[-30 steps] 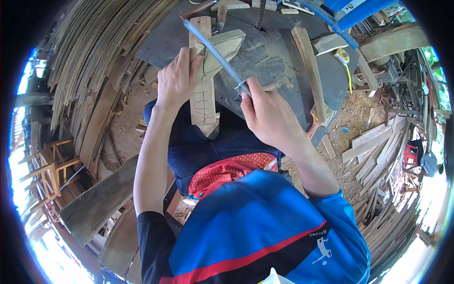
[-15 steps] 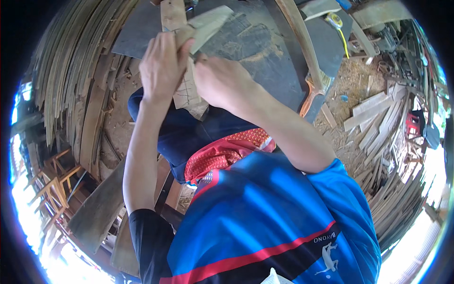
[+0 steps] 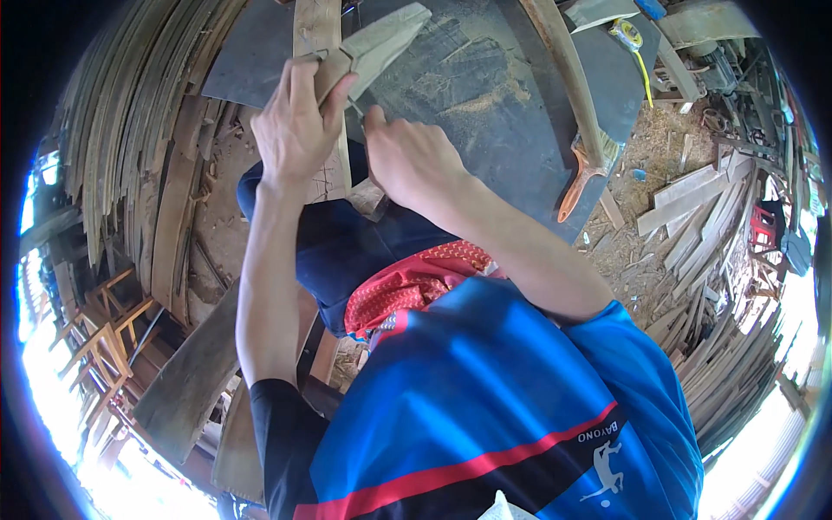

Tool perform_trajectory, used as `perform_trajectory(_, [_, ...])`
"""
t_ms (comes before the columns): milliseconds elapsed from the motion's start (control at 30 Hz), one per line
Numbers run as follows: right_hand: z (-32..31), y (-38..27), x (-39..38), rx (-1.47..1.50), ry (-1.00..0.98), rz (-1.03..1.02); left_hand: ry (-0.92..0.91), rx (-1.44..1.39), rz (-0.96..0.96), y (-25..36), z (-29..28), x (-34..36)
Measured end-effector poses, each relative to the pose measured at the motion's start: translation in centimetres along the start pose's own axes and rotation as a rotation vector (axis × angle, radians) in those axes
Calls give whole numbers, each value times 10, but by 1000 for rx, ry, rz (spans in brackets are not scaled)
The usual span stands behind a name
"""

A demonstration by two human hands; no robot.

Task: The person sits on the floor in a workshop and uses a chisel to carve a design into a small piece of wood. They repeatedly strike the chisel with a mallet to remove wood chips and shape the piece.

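My left hand (image 3: pixel 295 130) is wrapped round one end of a shaped piece of wood (image 3: pixel 386 45), whose tapered end points away to the upper right. Just right of it, my right hand (image 3: pixel 412 160) is closed in a fist. A thin metal rod or blade (image 3: pixel 355 106) sticks out of that fist toward the wood; its handle is hidden, so its kind is unclear. Beneath my hands a long wooden board (image 3: pixel 317 30) runs toward my lap, with dark lines drawn on its near end.
A dark grey work surface (image 3: pixel 468 156) dusted with sawdust lies ahead. On its right are a long wooden strip (image 3: pixel 562 69), a brush with an orange handle (image 3: pixel 579 186) and a yellow tape measure (image 3: pixel 626 35). Stacked planks (image 3: pixel 130 113) stand left; wood scraps (image 3: pixel 693 195) lie right.
My right hand has drawn slightly back from the wood, and more of the thin metal part shows. The marked board's near end has shifted left. My left hand keeps its grip.
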State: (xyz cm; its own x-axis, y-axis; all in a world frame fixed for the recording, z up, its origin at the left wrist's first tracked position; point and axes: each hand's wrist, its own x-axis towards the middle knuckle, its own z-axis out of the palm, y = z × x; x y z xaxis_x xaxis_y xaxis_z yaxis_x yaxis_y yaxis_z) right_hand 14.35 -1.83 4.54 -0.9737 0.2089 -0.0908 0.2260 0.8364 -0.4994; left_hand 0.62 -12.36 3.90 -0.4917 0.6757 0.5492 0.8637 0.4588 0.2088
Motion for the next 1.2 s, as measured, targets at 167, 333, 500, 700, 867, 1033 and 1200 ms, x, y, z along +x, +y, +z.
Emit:
perform_trajectory(167, [-11,-6,26,51,64,-57,3,50,60,-11,-16,33])
perform_trajectory(333, [-4,-9,45,110,74,-78,-80,129,62,-23,-23,51])
perform_trajectory(500, [6,18,22,171,143,36,-235,138,184,10,-1,61])
perform_trajectory(700, [4,51,8,314,125,239,-463,80,312,32,44,81])
perform_trajectory(867, [12,55,13,373,135,254,-501,-47,273,18,54,84])
perform_trajectory(1033, [8,49,14,338,92,279,-446,21,308,17,58,83])
perform_trajectory(1200, [6,50,-6,378,110,247,-376,-42,310,23,62,76])
